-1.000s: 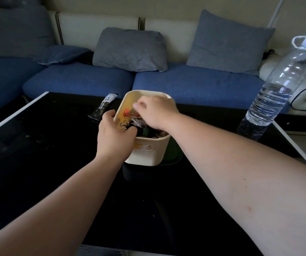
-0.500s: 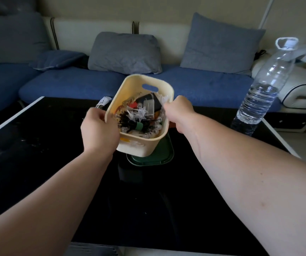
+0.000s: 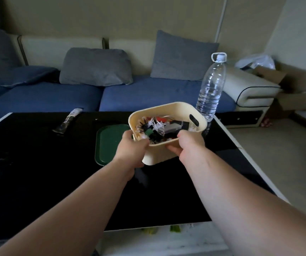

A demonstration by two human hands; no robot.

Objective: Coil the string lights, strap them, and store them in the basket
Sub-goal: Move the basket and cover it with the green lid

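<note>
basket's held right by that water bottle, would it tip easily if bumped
Probably tippy: the water bottle is tall and narrow, standing near the table edge. The water inside likely steadies its base somewhat. Its thin clear plastic would probably flex, not break.

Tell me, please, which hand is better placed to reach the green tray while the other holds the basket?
Left, probably: the left hand grips the basket beside the green tray, while the right hand holds the side away from it, nearer the water bottle.
</note>
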